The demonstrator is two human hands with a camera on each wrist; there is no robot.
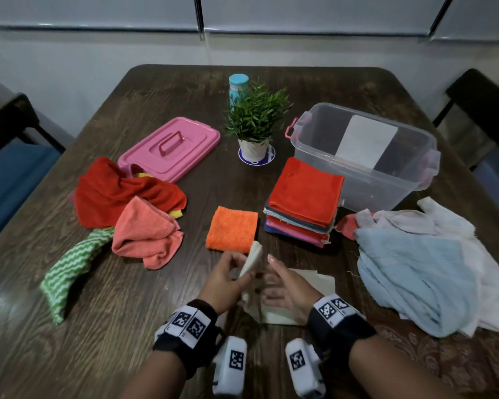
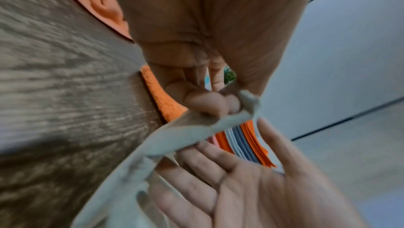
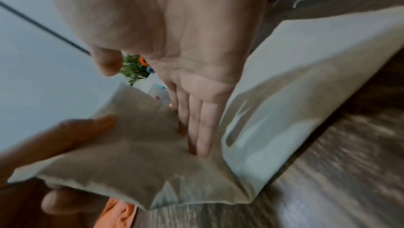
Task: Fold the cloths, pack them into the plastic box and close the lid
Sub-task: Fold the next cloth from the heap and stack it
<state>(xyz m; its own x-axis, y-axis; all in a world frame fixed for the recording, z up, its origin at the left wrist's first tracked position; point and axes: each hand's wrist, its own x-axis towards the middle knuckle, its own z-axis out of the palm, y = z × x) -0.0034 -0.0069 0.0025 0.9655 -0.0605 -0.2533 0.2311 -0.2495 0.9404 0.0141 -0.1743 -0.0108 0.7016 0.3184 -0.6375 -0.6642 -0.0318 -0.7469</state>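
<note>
folding the beige cloth [image 1: 297, 295] is the step in hand: it lies on the table [image 1: 127, 298] nearer you than the stack of folded cloths [image 1: 303, 201]. your left hand [image 1: 226, 279] pinches one raised corner of it between thumb and fingers; your right hand [image 1: 288, 287] lies flat, fingers straight, pressing the cloth down along what looks to be the fold line.

procedure, as judged from this layout:
- keep the flat hand on the crease so the lower layer cannot slide on the smooth wood
- carry the pinched corner across to meet the opposite corner; match edges before releasing
- the fabric looks thin and limp, so expect it to sag and wrinkle; smooth outward from the crease with the flat palm
- aim for a square close to the footprint of the stack, so it sits level on top

the clear plastic box [image 1: 366, 156] stands just behind the stack, open, with no cloth packed in it yet. the pink lid [image 1: 170, 148] lies well to the left of the stack, beyond the potted plant [image 1: 255, 122]. a folded orange cloth [image 1: 232, 228] sits just left of the stack. unfolded cloths remain in a red and salmon pile [image 1: 130, 205] further left and a pale blue and white pile [image 1: 421, 266] right of the stack, so the task is well short of done
</note>
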